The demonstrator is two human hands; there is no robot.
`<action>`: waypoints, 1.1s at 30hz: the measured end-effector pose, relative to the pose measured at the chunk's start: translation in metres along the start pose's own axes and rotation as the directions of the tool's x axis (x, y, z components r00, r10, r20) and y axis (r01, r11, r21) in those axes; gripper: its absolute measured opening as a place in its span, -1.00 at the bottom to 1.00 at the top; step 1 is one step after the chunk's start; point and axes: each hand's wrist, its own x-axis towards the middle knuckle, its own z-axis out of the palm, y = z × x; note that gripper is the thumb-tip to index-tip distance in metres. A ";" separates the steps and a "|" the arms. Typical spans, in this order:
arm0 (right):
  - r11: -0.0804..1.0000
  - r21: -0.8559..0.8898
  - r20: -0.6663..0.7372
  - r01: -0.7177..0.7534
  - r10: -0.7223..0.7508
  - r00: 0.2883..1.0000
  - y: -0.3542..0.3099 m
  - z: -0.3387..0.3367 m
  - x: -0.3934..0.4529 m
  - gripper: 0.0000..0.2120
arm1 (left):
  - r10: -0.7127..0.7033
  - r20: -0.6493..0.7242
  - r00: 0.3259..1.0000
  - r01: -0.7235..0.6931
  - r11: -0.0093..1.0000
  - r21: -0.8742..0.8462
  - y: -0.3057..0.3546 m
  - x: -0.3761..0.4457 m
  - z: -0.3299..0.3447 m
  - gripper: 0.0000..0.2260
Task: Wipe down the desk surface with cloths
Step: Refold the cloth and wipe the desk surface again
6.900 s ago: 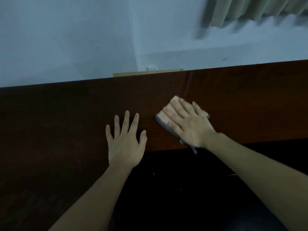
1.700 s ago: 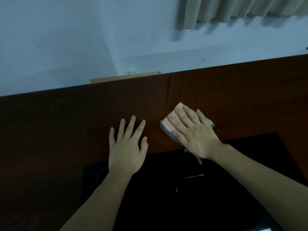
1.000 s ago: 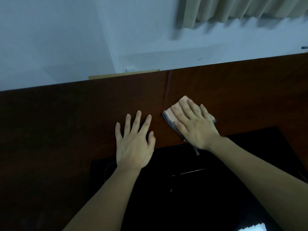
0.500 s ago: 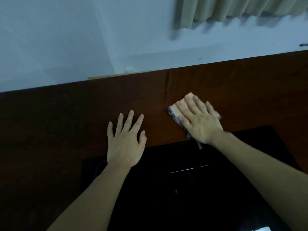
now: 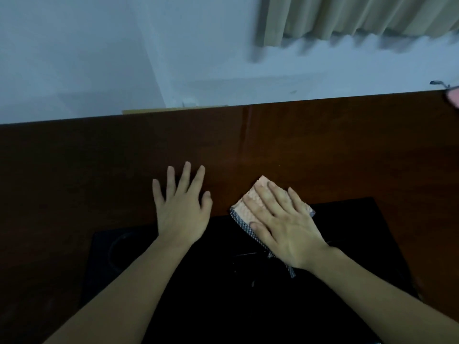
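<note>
Two flat hands, dark wooden desk (image 5: pixel 323 145) (glossy, perhaps), pale wall (image 5: pixel 87 58) behind.

Colours, head view.
Desk (image 5: pixel 323 150) dark red-brown; cloth (image 5: pixel 250 204) peach with black-and-white checked edge; wall (image 5: pixel 74 58) pale blue-white; curtain (image 5: pixel 347 16) beige.

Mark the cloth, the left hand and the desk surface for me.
cloth (image 5: pixel 250 203), head view, bare pink patch beside the fingers.
left hand (image 5: pixel 182 212), head view, back of the hand.
desk surface (image 5: pixel 347 150), head view, bare wood.
</note>
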 end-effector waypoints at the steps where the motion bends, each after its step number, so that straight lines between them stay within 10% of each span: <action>1: 1.000 0.001 -0.004 -0.006 0.006 1.000 0.006 -0.004 0.007 -0.43 | 0.012 -0.008 1.000 -0.012 1.000 -0.005 0.011 0.001 0.002 -0.47; 11: 0.979 0.044 0.031 -0.198 0.197 0.980 0.060 -0.041 0.101 -0.45 | 0.010 -0.010 1.000 -0.011 1.000 -0.027 0.038 0.006 0.020 -0.49; 22: 0.979 -0.026 -0.046 0.204 -0.205 0.978 0.048 0.001 -0.003 -0.45 | -0.028 -0.034 0.999 0.027 0.999 -0.032 0.042 0.007 0.022 -0.49; 33: 0.995 0.064 0.013 -0.073 0.073 0.997 0.090 -0.043 0.103 -0.45 | -0.030 -0.072 0.997 0.026 0.998 -0.055 0.039 0.008 0.026 -0.50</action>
